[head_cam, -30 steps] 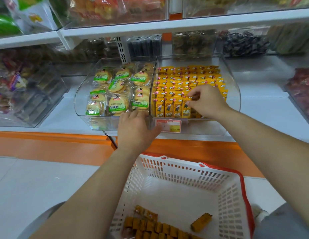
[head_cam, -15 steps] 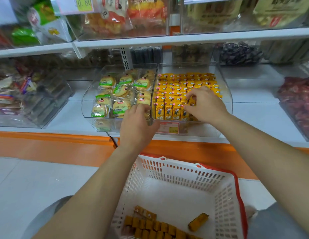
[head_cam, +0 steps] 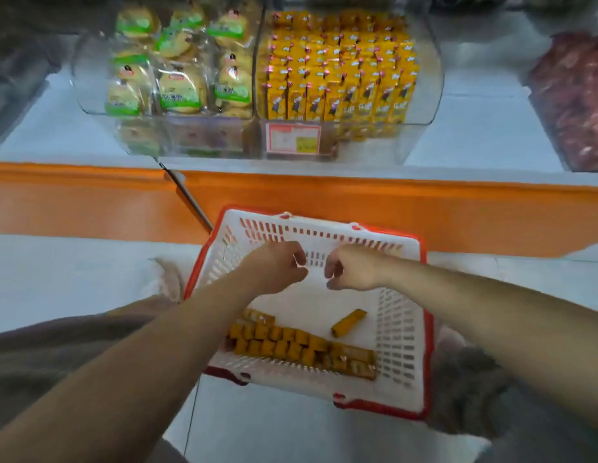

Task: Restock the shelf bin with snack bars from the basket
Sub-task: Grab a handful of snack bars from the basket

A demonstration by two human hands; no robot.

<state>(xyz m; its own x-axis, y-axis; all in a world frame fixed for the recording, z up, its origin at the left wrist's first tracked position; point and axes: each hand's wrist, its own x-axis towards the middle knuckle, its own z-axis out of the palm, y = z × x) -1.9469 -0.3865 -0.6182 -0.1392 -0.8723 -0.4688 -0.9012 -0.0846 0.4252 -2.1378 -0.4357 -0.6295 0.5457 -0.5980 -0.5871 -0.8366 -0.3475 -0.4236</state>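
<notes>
Your left hand point(head_cam: 277, 267) and right hand point(head_cam: 352, 267) hung over the basket point(head_cam: 402, 329), fingers loosely curled, empty, snack bars point(head_cam: 290, 345) lay nearer you, untouched.

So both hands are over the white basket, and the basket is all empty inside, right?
Not quite. Both the left hand and the right hand are over the basket, but it is not empty. The head view shows a row of snack bars along its near side, and one loose bar lying apart from them.
</notes>
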